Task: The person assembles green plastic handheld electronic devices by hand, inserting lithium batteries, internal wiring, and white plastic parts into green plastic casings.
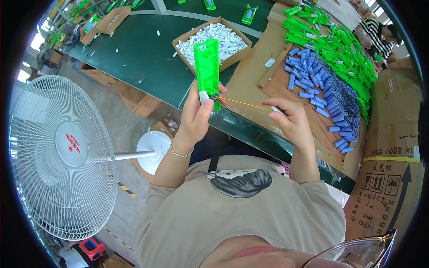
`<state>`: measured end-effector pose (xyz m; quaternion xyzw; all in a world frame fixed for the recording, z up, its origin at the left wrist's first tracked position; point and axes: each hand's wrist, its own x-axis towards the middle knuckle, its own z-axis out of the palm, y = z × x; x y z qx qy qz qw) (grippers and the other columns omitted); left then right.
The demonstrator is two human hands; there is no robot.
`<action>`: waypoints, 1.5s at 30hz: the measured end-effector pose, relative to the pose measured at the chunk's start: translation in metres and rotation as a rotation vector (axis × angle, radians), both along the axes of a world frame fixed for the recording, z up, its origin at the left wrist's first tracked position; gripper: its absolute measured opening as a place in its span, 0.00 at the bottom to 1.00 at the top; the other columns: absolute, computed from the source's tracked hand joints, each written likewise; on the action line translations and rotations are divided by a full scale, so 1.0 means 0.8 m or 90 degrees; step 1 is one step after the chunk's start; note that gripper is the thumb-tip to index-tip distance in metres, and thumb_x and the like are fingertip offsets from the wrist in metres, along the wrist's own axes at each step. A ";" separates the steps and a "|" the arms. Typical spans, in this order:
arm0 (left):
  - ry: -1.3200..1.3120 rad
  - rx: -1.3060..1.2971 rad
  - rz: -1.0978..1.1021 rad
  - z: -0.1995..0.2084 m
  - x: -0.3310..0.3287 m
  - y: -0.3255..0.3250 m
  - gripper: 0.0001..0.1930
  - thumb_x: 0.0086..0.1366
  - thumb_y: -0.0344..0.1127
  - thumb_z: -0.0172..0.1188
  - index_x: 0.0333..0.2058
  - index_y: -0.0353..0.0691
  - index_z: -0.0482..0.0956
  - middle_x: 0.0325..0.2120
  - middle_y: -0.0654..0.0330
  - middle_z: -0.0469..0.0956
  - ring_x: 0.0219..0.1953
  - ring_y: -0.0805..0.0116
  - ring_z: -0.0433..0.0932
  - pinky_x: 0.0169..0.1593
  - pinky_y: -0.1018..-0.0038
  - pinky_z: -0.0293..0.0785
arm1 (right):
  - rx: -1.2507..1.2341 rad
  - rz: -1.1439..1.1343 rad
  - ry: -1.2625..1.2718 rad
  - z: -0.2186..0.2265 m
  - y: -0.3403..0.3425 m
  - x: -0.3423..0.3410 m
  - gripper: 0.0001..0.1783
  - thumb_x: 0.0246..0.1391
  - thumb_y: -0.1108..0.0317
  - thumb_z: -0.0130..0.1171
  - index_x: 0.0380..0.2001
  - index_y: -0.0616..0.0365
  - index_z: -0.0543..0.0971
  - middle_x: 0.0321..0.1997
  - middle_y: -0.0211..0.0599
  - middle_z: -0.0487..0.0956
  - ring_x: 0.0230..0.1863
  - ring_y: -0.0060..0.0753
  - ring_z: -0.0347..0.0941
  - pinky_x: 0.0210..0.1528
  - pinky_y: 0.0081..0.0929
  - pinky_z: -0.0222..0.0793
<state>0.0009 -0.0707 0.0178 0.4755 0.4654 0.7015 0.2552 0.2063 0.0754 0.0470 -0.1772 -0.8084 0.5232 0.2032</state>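
Note:
My left hand holds a bright green plastic housing upright by its lower end, with a small white part pinched against it. Thin red and yellow wires run from the bottom of the housing to the right. My right hand pinches the far end of those wires, which carry a small white piece at the fingertips. Both hands are raised above the near edge of the green table.
A cardboard box of small white parts sits behind the housing. Rows of blue cylindrical cells and a heap of green housings lie on cardboard at right. A white standing fan is at left. A tall printed carton stands at right.

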 end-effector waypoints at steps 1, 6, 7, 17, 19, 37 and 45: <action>0.041 -0.014 0.013 -0.001 0.000 0.000 0.24 0.64 0.36 0.45 0.57 0.30 0.59 0.42 0.53 0.73 0.40 0.69 0.72 0.45 0.73 0.69 | 0.088 -0.055 -0.023 0.005 0.000 0.000 0.17 0.46 0.69 0.65 0.40 0.65 0.78 0.30 0.32 0.79 0.28 0.18 0.70 0.28 0.18 0.63; 0.203 -0.079 0.046 0.001 -0.002 -0.001 0.26 0.64 0.35 0.47 0.58 0.30 0.58 0.42 0.55 0.73 0.40 0.70 0.72 0.46 0.74 0.68 | 0.050 -0.088 -0.130 0.037 0.010 0.009 0.13 0.43 0.72 0.67 0.35 0.63 0.80 0.24 0.36 0.78 0.23 0.26 0.72 0.26 0.21 0.66; 0.213 -0.069 0.041 -0.001 -0.002 0.000 0.26 0.63 0.35 0.47 0.58 0.30 0.58 0.42 0.55 0.72 0.41 0.70 0.72 0.46 0.74 0.68 | 0.143 -0.097 -0.089 0.039 0.017 0.012 0.12 0.42 0.73 0.67 0.33 0.64 0.80 0.23 0.35 0.78 0.24 0.25 0.73 0.26 0.21 0.66; -0.104 -0.116 -0.185 -0.027 0.019 0.006 0.24 0.67 0.36 0.44 0.59 0.30 0.56 0.43 0.57 0.71 0.39 0.71 0.70 0.45 0.73 0.69 | -0.307 -0.084 0.423 0.003 0.010 -0.027 0.14 0.45 0.76 0.58 0.36 0.59 0.68 0.20 0.31 0.71 0.16 0.17 0.62 0.17 0.14 0.57; -0.117 -0.115 -0.196 -0.032 0.022 0.008 0.24 0.67 0.36 0.43 0.59 0.30 0.57 0.43 0.57 0.71 0.39 0.71 0.71 0.45 0.73 0.69 | -0.403 -0.027 0.423 0.008 0.006 -0.028 0.15 0.46 0.75 0.57 0.38 0.60 0.67 0.18 0.31 0.70 0.14 0.17 0.60 0.15 0.15 0.55; -0.197 -0.133 -0.201 -0.055 0.031 0.015 0.24 0.65 0.32 0.41 0.58 0.29 0.57 0.44 0.56 0.72 0.42 0.69 0.72 0.49 0.72 0.68 | -0.459 0.067 0.385 0.008 0.002 -0.045 0.16 0.51 0.67 0.63 0.39 0.66 0.75 0.23 0.36 0.77 0.19 0.16 0.66 0.21 0.12 0.57; 0.062 -0.182 -0.170 -0.035 0.039 0.009 0.27 0.63 0.33 0.46 0.60 0.32 0.56 0.42 0.55 0.74 0.42 0.67 0.73 0.50 0.72 0.67 | -0.643 -0.009 0.206 -0.006 0.014 -0.048 0.15 0.48 0.71 0.66 0.35 0.58 0.70 0.25 0.34 0.77 0.18 0.17 0.66 0.20 0.12 0.60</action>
